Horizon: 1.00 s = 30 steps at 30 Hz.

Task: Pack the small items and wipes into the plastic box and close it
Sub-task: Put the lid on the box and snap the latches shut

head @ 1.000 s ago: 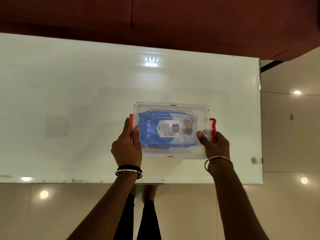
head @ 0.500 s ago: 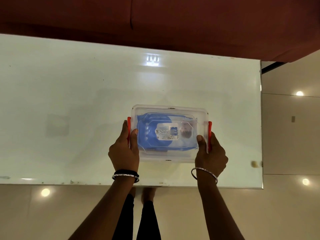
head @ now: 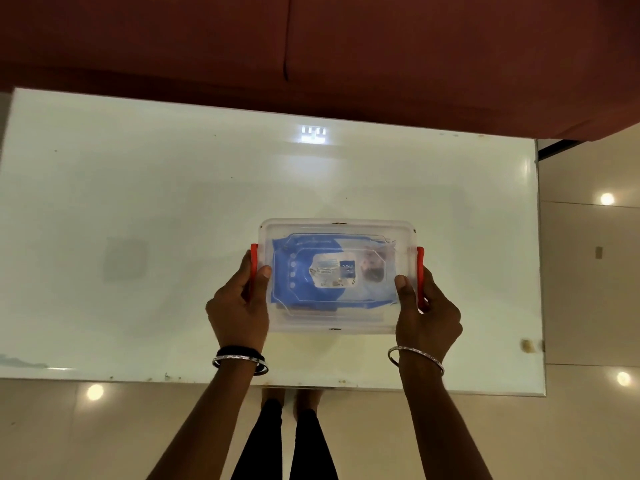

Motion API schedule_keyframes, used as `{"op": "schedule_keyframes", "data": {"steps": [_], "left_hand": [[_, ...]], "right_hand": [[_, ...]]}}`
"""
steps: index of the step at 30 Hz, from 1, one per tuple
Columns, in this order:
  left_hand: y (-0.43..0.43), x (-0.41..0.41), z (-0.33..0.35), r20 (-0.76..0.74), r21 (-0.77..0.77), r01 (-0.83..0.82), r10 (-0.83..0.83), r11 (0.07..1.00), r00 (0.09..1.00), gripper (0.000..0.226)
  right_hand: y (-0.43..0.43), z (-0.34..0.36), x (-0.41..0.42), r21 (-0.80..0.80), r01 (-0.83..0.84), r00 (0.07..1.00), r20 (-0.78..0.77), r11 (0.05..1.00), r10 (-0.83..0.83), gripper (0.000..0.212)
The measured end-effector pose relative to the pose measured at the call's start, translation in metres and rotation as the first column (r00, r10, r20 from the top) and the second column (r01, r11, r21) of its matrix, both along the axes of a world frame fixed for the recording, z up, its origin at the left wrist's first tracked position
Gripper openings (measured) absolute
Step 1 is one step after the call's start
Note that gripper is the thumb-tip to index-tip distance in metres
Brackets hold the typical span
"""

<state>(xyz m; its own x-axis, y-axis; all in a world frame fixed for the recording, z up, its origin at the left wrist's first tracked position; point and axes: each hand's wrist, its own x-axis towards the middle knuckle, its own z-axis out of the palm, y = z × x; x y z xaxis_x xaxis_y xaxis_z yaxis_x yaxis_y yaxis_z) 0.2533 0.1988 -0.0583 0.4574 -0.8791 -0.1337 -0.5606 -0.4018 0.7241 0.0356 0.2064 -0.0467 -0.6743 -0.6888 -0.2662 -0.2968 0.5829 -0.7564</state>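
Observation:
A clear plastic box (head: 337, 227) with its clear lid on sits on the white table (head: 138, 202), near the front edge. A blue pack of wipes (head: 304, 292) shows through the lid. Red clip handles sit flat against both ends, the left one (head: 254, 263) and the right one (head: 420, 268). My left hand (head: 239, 306) grips the box's left end, thumb on the lid and fingers behind the red clip. My right hand (head: 427, 313) grips the right end the same way. No small items can be made out inside.
A dark red sofa (head: 346, 46) runs along the table's far side. Glossy tiled floor (head: 588, 271) lies to the right and in front. My legs (head: 284, 441) stand below the table's near edge.
The right red clip has swung from sticking out to flat against the box. Both hands have closed in tighter on the box's ends.

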Motion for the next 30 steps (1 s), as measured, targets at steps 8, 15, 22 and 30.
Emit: {"op": "schedule_keyframes", "data": {"steps": [8, 15, 22, 30], "left_hand": [[-0.041, 0.059, 0.003, 0.003, -0.064, -0.039, 0.039, 0.997, 0.999, 0.039], [-0.052, 0.081, -0.009, -0.036, -0.038, -0.07, 0.069, 0.997, 0.997, 0.04], [-0.056, 0.096, -0.014, -0.049, -0.024, 0.024, -0.025, 0.999, 0.998, 0.043], [-0.055, 0.097, -0.015, -0.043, 0.01, 0.043, -0.043, 0.999, 0.998, 0.043]], "right_hand": [[-0.04, -0.006, 0.058, -0.005, -0.024, 0.999, 0.047, 1.0, 0.024, 0.043], [-0.056, -0.016, 0.078, 0.023, -0.038, 0.998, 0.048, 0.999, 0.037, 0.045], [-0.051, -0.017, 0.088, 0.007, -0.055, 0.998, 0.02, 0.998, 0.055, 0.046], [-0.05, -0.017, 0.087, 0.043, -0.076, 0.997, 0.003, 0.996, 0.076, 0.047]]}}
